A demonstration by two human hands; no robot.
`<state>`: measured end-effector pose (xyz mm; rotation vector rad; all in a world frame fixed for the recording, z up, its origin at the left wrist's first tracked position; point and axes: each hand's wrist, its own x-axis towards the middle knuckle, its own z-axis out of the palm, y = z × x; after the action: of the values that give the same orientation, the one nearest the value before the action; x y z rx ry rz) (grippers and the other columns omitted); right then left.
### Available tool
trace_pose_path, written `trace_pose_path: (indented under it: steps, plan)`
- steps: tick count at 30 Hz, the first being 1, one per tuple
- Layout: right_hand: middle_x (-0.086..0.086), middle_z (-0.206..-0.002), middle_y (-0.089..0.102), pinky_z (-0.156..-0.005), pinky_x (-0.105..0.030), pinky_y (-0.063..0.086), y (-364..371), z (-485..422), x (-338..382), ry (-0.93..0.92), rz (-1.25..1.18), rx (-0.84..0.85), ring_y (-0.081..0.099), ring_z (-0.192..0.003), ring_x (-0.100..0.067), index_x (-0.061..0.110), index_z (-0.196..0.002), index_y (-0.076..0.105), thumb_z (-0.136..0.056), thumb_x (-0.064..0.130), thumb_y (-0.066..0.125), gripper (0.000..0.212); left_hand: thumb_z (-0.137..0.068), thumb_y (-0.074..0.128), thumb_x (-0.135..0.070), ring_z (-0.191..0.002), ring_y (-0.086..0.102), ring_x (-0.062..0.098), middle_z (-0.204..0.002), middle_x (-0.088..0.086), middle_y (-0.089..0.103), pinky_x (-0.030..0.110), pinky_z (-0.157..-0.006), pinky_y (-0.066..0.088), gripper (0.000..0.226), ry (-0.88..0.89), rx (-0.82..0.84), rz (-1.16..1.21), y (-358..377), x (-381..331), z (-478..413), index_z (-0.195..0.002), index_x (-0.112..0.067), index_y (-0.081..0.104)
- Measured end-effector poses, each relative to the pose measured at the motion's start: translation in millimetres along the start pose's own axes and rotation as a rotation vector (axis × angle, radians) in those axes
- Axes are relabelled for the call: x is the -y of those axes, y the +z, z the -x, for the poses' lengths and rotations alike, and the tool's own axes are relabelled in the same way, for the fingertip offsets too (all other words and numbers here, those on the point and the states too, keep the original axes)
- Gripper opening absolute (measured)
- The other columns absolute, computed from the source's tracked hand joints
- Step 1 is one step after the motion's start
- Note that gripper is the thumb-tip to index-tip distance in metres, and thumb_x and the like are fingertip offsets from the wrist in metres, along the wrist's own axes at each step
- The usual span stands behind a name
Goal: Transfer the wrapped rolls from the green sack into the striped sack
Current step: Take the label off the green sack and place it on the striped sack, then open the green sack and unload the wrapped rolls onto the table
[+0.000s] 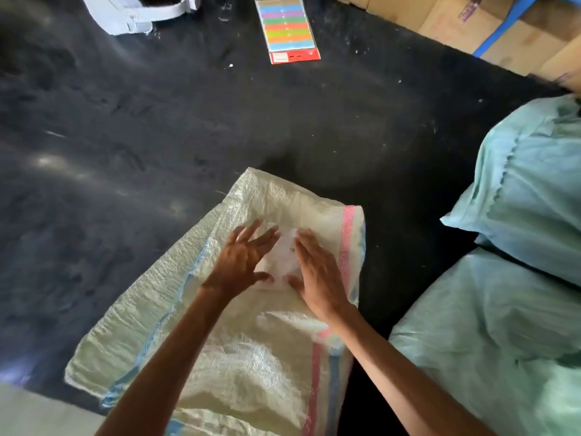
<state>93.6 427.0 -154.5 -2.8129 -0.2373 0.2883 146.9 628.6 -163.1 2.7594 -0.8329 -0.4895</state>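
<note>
Head | left hand (240,261) — right hand (319,275): straight-fingered, flanking wrapped roll (284,258) | above striped sack (245,369)

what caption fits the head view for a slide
Left hand and right hand hold a wrapped roll between them over the striped sack, green sack alongside.

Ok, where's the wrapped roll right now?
Head view, lower centre: the wrapped roll is between the left hand and the right hand, over the far half of the striped sack; the green sacks lie to its right.

Dark floor (125,136) — striped sack (251,357), green sacks (518,309), sticker sheet (287,29)
</note>
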Motion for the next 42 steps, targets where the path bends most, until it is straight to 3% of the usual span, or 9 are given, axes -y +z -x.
trace_pose_path:
  steps: [7,10,14,20,24,29,33,36,42]
  plan:
    - [-0.011,-0.167,0.015,-0.124,-0.049,0.003,5.9,-5.0,-16.1,-0.023,0.251,0.136,0.010,-0.155,-0.024,0.003,-0.157,0.019,-0.066,0.069,0.077,0.127,-0.032,0.084,-0.075,-0.147,0.034,0.024,-0.161,0.004,0.033,0.044,-0.115,0.037,0.145,-0.008,0.115,-0.235,7.4,7.2,-12.8,-0.154,-0.011,0.038]
    - [-0.010,-0.168,0.010,-0.124,-0.050,-0.001,12.4,-9.8,-23.4,-0.030,0.278,0.191,0.007,-0.156,-0.024,0.005,-0.159,0.014,-0.060,0.061,0.085,0.134,-0.025,0.076,-0.084,-0.150,0.028,0.022,-0.164,0.003,0.023,0.042,-0.121,0.017,0.158,-0.060,0.162,-0.323,7.6,4.4,-13.2,-0.156,-0.010,0.030]
    - [-0.008,-0.169,0.002,-0.124,-0.051,-0.002,23.6,-10.2,-31.1,-0.028,0.277,0.198,0.000,-0.156,-0.024,0.008,-0.160,0.007,-0.055,0.057,0.090,0.143,-0.054,0.074,-0.078,-0.152,-0.018,0.020,-0.160,0.002,-0.032,0.045,-0.124,-0.004,0.155,-0.107,0.257,-0.386,10.5,-5.9,-14.4,-0.154,-0.010,-0.024]
    - [-0.011,-0.168,-0.005,-0.124,-0.055,0.001,9.1,-9.7,-24.4,-0.064,0.254,0.265,-0.004,-0.155,-0.028,0.006,-0.159,0.000,-0.057,0.069,0.082,0.146,-0.079,0.071,-0.058,-0.149,-0.027,0.018,-0.157,0.002,-0.038,0.049,-0.124,-0.007,0.139,-0.153,0.276,-0.393,-2.9,-20.4,-14.8,-0.138,-0.011,-0.047]
    - [-0.013,-0.168,-0.002,-0.125,-0.051,0.008,-29.9,4.4,-25.3,-0.116,0.135,0.259,-0.003,-0.155,-0.030,0.008,-0.160,0.005,-0.078,0.056,0.076,0.119,-0.075,0.083,-0.044,-0.153,-0.013,0.033,-0.162,0.014,-0.027,0.052,-0.122,0.004,0.137,-0.215,0.273,-0.275,-24.4,-50.9,-10.2,-0.152,-0.013,-0.025]
    - [-0.009,-0.168,0.006,-0.125,-0.049,0.017,-115.2,77.1,-90.7,-0.025,0.065,-0.085,0.001,-0.156,-0.026,0.012,-0.160,0.012,-0.095,0.042,0.059,0.086,-0.086,0.073,-0.046,-0.153,0.016,0.034,-0.167,0.016,0.007,0.049,-0.120,0.026,0.096,-0.225,0.144,0.006,-60.1,-138.8,-16.4,-0.160,-0.019,0.017]
    - [-0.017,-0.162,0.029,-0.116,-0.056,0.033,-193.2,131.0,-152.7,0.089,0.041,-0.322,0.024,-0.151,-0.035,0.004,-0.154,0.033,-0.087,0.035,0.062,0.079,-0.090,0.069,-0.041,-0.144,0.039,0.028,-0.157,0.009,0.040,0.039,-0.118,0.033,0.072,-0.172,-0.037,0.281,-90.4,-234.6,-44.6,-0.152,-0.021,0.040]
    - [-0.018,-0.161,0.030,-0.117,-0.054,0.031,-252.0,170.4,-199.9,0.166,0.016,-0.491,0.023,-0.151,-0.036,0.005,-0.153,0.036,-0.087,0.035,0.058,0.076,-0.088,0.073,-0.034,-0.131,0.054,0.021,-0.141,0.005,0.060,0.028,-0.110,0.036,0.056,-0.135,-0.146,0.492,-108.2,-316.0,-74.4,-0.140,-0.016,0.058]
    - [-0.014,-0.163,0.025,-0.120,-0.052,0.027,-310.8,208.6,-288.8,0.305,-0.063,-0.580,0.018,-0.153,-0.030,0.011,-0.155,0.032,-0.093,0.050,0.045,0.075,-0.095,0.060,-0.049,-0.120,0.063,0.026,-0.125,0.008,0.069,0.037,-0.102,0.048,0.042,-0.273,-0.120,0.914,-121.5,-422.7,-116.9,-0.120,-0.017,0.070]
